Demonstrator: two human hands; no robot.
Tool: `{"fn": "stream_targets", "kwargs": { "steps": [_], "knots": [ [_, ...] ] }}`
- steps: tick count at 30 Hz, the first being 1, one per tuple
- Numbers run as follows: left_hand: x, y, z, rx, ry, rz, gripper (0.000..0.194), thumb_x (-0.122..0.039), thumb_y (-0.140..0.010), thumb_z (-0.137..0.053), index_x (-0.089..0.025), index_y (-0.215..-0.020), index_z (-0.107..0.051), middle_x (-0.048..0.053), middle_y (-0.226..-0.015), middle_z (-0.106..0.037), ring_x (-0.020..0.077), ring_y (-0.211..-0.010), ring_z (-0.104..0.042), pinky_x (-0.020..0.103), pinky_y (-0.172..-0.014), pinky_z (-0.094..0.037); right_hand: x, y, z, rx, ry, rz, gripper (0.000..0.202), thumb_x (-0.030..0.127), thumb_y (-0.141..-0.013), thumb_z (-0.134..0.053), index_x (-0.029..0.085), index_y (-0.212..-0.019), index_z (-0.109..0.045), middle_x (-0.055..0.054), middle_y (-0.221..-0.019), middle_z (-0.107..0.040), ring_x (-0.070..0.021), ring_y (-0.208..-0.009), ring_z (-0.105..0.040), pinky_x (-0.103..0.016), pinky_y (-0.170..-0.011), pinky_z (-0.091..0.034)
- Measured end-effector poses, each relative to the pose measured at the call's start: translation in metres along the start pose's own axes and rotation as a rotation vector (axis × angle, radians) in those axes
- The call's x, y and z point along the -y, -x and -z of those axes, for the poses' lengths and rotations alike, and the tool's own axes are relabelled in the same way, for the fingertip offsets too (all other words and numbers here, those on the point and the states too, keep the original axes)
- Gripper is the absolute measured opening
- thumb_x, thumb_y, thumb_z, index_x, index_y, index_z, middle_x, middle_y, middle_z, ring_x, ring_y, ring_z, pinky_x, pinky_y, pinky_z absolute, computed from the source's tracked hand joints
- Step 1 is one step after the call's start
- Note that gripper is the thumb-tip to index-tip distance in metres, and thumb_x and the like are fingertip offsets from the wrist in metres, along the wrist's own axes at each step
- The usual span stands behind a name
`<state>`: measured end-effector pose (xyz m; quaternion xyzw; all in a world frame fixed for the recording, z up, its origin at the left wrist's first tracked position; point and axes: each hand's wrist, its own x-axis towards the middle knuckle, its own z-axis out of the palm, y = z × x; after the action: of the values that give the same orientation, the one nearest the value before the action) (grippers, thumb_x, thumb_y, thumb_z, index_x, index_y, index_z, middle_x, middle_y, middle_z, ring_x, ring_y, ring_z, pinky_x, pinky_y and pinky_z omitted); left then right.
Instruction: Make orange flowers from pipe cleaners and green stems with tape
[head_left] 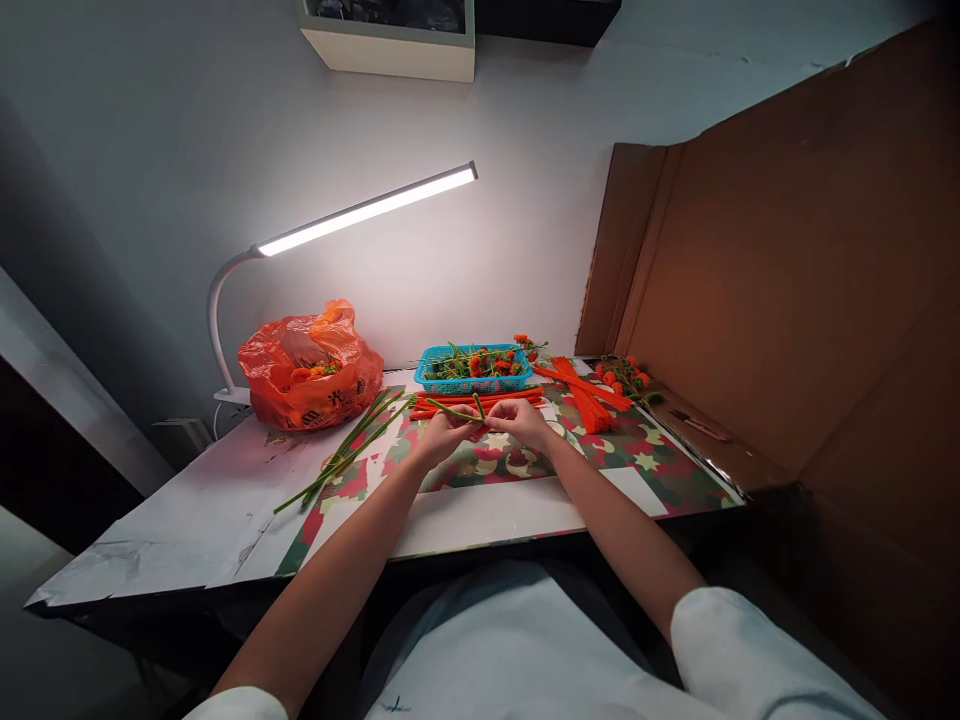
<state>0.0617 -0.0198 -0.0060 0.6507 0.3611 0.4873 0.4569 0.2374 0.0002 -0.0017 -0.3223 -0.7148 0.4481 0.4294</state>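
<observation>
My left hand (444,437) and my right hand (523,421) meet over the patterned mat, fingertips close together. Between them is a thin green stem (454,411), apparently a pipe cleaner, bent or crossed by a short upright green piece near the fingers. The left fingers pinch it from one side and the right fingers close on its other end. Just behind the hands lie orange pipe cleaners (510,397) in a row. Several long green stems (341,455) rest to the left of my left hand.
A blue basket (430,385) holds orange flowers and green stems. An orange plastic bag (315,400) stands at left beside a lit lamp (367,208). Orange bundles (589,395) and flowers (626,377) lie at right, near a tall cardboard wall (787,250).
</observation>
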Motion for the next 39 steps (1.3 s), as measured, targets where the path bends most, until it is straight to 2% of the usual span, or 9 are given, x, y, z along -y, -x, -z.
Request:
{"fn": "stream_targets", "kwargs": {
  "steps": [7,20,23,26,28,31,33,37,39],
  "knots": [
    [0.006,-0.003,0.006,-0.047,0.043,0.006,0.035,-0.047,-0.068,-0.07,-0.015,-0.079,-0.061,0.002,-0.069,-0.065,0.0143,-0.063,-0.063,0.03,-0.064,-0.054,0.007,0.007,-0.006,-0.171,0.254,0.195,0.011,0.027,-0.071,-0.065,0.016,-0.074,-0.066,-0.003,-0.074,-0.066,-0.0149,-0.072,-0.059,-0.028,-0.068,-0.044],
    [0.007,-0.004,-0.001,-0.18,-0.034,-0.005,0.043,-0.055,-0.064,-0.069,-0.014,-0.074,-0.062,0.005,-0.067,-0.067,0.0172,-0.06,-0.064,0.032,-0.06,-0.056,-0.003,0.008,-0.017,-0.288,0.504,0.481,0.011,0.014,-0.078,-0.055,0.019,-0.073,-0.062,-0.004,-0.074,-0.063,-0.0178,-0.077,-0.056,-0.031,-0.073,-0.044],
    [0.011,-0.003,-0.003,-0.258,-0.137,-0.106,0.037,-0.052,-0.07,-0.065,-0.015,-0.076,-0.063,0.005,-0.067,-0.067,0.0178,-0.062,-0.064,0.031,-0.06,-0.054,-0.002,0.007,-0.026,-0.328,0.449,0.418,0.01,0.018,-0.077,-0.056,0.019,-0.069,-0.061,-0.004,-0.073,-0.062,-0.0179,-0.075,-0.055,-0.031,-0.072,-0.043],
    [0.009,0.0,-0.006,-0.356,-0.288,-0.26,0.028,-0.045,-0.078,-0.059,-0.017,-0.081,-0.062,0.005,-0.075,-0.066,0.0171,-0.066,-0.063,0.03,-0.063,-0.053,-0.005,0.001,-0.034,-0.378,0.157,0.175,0.015,0.029,-0.075,-0.059,0.018,-0.065,-0.058,-0.002,-0.067,-0.059,-0.0152,-0.064,-0.053,-0.028,-0.063,-0.043],
    [0.004,0.002,-0.008,-0.391,-0.413,-0.368,0.022,-0.041,-0.081,-0.056,-0.019,-0.08,-0.061,0.006,-0.082,-0.065,0.0181,-0.075,-0.063,0.031,-0.071,-0.052,-0.007,-0.004,-0.035,-0.298,-0.121,-0.025,0.022,0.036,-0.074,-0.059,0.018,-0.062,-0.055,-0.001,-0.06,-0.055,-0.0127,-0.056,-0.048,-0.026,-0.055,-0.04],
    [-0.003,0.004,-0.009,-0.31,-0.532,-0.46,0.018,-0.037,-0.082,-0.054,-0.022,-0.077,-0.061,0.008,-0.091,-0.065,0.0197,-0.09,-0.061,0.033,-0.084,-0.049,-0.01,-0.009,-0.033,-0.101,-0.388,-0.192,0.031,0.042,-0.072,-0.061,0.017,-0.056,-0.051,0.0,-0.053,-0.049,-0.0109,-0.05,-0.044,-0.026,-0.05,-0.038],
    [-0.004,0.005,-0.009,-0.286,-0.534,-0.454,0.017,-0.036,-0.081,-0.056,-0.022,-0.075,-0.061,0.008,-0.091,-0.065,0.0199,-0.091,-0.061,0.033,-0.085,-0.049,-0.011,-0.01,-0.031,-0.095,-0.412,-0.189,0.034,0.045,-0.068,-0.064,0.017,-0.055,-0.05,0.001,-0.051,-0.047,-0.0101,-0.049,-0.042,-0.025,-0.049,-0.037],
    [-0.001,0.004,-0.009,-0.37,-0.347,-0.337,0.02,-0.039,-0.077,-0.06,-0.02,-0.082,-0.063,0.005,-0.081,-0.066,0.0193,-0.081,-0.064,0.031,-0.073,-0.053,-0.011,-0.009,-0.032,-0.295,-0.3,-0.04,0.032,0.047,-0.064,-0.066,0.017,-0.062,-0.056,0.002,-0.059,-0.051,-0.0097,-0.054,-0.043,-0.024,-0.053,-0.036],
    [0.002,0.003,-0.008,-0.329,-0.214,-0.268,0.024,-0.04,-0.074,-0.062,-0.019,-0.084,-0.064,0.004,-0.08,-0.067,0.0189,-0.078,-0.065,0.031,-0.071,-0.054,-0.011,-0.009,-0.035,-0.342,-0.252,-0.001,0.031,0.047,-0.066,-0.064,0.017,-0.068,-0.058,0.001,-0.064,-0.056,-0.0108,-0.058,-0.046,-0.024,-0.056,-0.038]
  ]
}}
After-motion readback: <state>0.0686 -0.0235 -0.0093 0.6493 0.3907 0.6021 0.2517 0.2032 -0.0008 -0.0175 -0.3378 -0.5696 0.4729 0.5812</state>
